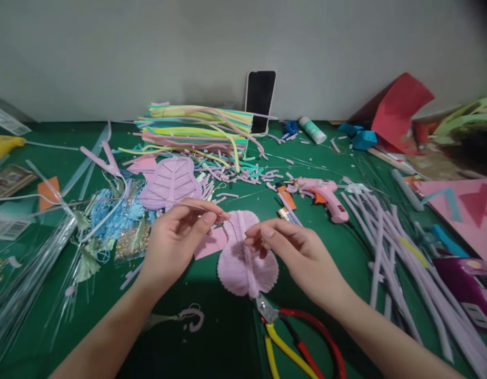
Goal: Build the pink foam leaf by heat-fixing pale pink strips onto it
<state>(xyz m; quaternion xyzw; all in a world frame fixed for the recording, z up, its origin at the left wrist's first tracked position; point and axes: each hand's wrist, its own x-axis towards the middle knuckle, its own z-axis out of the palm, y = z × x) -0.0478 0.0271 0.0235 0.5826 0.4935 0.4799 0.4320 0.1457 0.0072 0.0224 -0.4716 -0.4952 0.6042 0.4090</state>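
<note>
One head-worn cam, looking forward and kinda down from above the tabletop (231, 337), pretty close to the left hand (170, 239) and right hand (306, 250), with the wall (120, 58) filling the top of the view.

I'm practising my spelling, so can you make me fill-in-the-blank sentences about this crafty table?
1. Around the scalloped piece, the tabletop is coloured ____.
2. Compared with the right hand, the one closer to the blue strings is the ____.
3. The glue gun has a mostly ____ body.
4. Upright at the back, beside the colourful fuzzy stems, is a dark-screened ____.

Missing words: green; left hand; pink; phone.
</note>
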